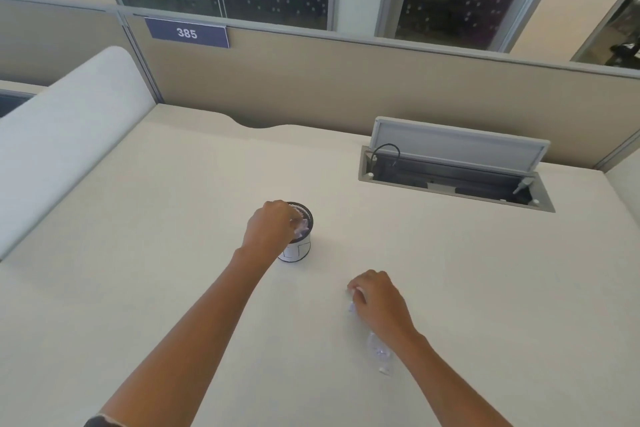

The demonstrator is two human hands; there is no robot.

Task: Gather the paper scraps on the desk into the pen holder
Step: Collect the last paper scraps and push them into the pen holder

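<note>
Most of my desk (173,218) lies bare, open to the left, right and near side. The pen holder (298,246) stands mid-desk, its mouth partly covered by my left grip (270,229). A paper scrap (380,354) lies near, beside my right forearm. Far right, the raised cable hatch (457,163) blocks passage; the partition (346,80) closes the far edge, a padded divider (62,135) the left
</note>
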